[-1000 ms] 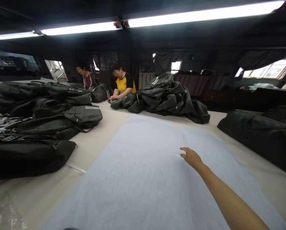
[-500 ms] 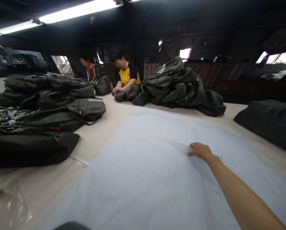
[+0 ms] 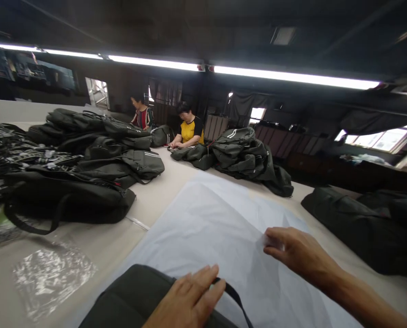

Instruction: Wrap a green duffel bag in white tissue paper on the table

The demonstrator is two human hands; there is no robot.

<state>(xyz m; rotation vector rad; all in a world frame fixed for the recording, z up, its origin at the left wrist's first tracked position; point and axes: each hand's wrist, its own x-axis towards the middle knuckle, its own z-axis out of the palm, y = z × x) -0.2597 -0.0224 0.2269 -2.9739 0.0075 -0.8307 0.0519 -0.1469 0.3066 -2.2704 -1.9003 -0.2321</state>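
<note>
A large, thin bluish-white sheet [image 3: 203,218] lies creased across the table. My right hand [image 3: 292,248] pinches part of it between thumb and fingers, and a fold runs from there toward the back left. At the bottom, a dark green-grey bag [image 3: 128,291] with a black strap [image 3: 236,298] rests over the sheet's near part. My left hand [image 3: 191,298] lies on this bag, fingers stretched out, the strap emerging beside the fingertips.
Dark bags [image 3: 70,196] and tangled patterned straps [image 3: 5,150] are heaped on the left. More bags stand in a back pile [image 3: 241,150] and at right [image 3: 360,228]. Crumpled clear plastic [image 3: 53,273] lies at left on the pale table [image 3: 176,182]. Two people work across it.
My left hand and most of the dark bag have come into view at the bottom. The sheet is more creased at my right hand. The camera view has tilted upward.
</note>
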